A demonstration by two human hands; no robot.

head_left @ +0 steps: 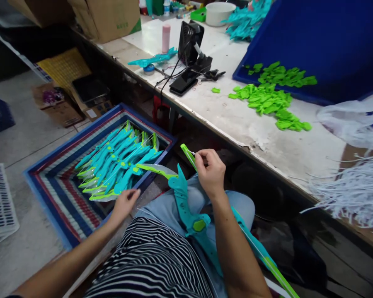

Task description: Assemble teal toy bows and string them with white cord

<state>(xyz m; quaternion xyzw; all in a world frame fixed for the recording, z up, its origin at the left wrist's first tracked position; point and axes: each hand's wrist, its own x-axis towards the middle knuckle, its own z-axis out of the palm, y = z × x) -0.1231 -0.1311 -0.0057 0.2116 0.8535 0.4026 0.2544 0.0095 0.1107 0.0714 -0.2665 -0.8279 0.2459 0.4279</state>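
Observation:
A teal and green toy bow rests across my lap, with one green limb reaching towards the basket. Over my thigh, my right hand is closed in a pinch at a white string, beside a green limb tip. My left hand is by the near rim of a striped woven basket; its fingers are closed, and what they hold, if anything, I cannot make out. Inside the basket lie several finished-looking toy bows. Another teal and green bow part lies beyond my right forearm.
The worktable carries green pieces, a blue bin, a phone, a small black fan and a pink bottle. White strings hang over its right edge. A white crate stands left.

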